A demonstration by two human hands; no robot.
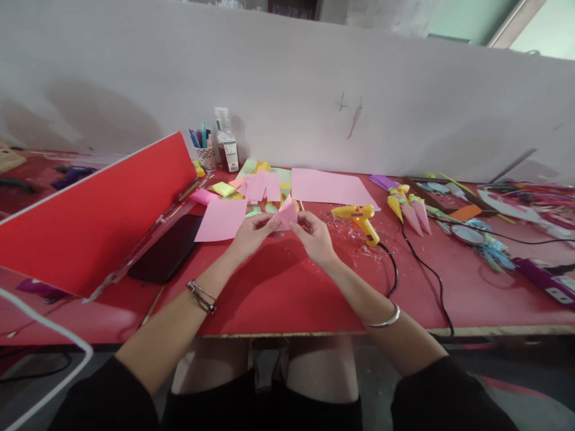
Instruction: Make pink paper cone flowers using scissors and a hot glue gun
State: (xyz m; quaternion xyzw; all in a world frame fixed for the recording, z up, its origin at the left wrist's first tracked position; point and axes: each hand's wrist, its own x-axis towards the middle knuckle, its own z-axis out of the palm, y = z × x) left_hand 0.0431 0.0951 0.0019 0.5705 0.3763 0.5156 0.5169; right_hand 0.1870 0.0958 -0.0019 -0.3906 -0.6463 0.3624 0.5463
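Note:
A small piece of pink paper (287,216), folded to a point at the top, is held up between my two hands above the red table. My left hand (256,233) pinches its left side with thumb and fingers. On the right side, my right hand (314,234) grips the paper's edge in the same way. Just beyond the paper lie a pair of orange-handled scissors, partly hidden, and several cut pink paper pieces (258,185). A flat pink sheet (221,219) rests left of my left hand.
A yellow glue gun (357,216) with a black cord lies right of my hands, among glue scraps. Several pink paper cones (411,212) sit farther right. A large red board (108,209) leans on the left, near a pen cup (205,157) and a bottle (227,143).

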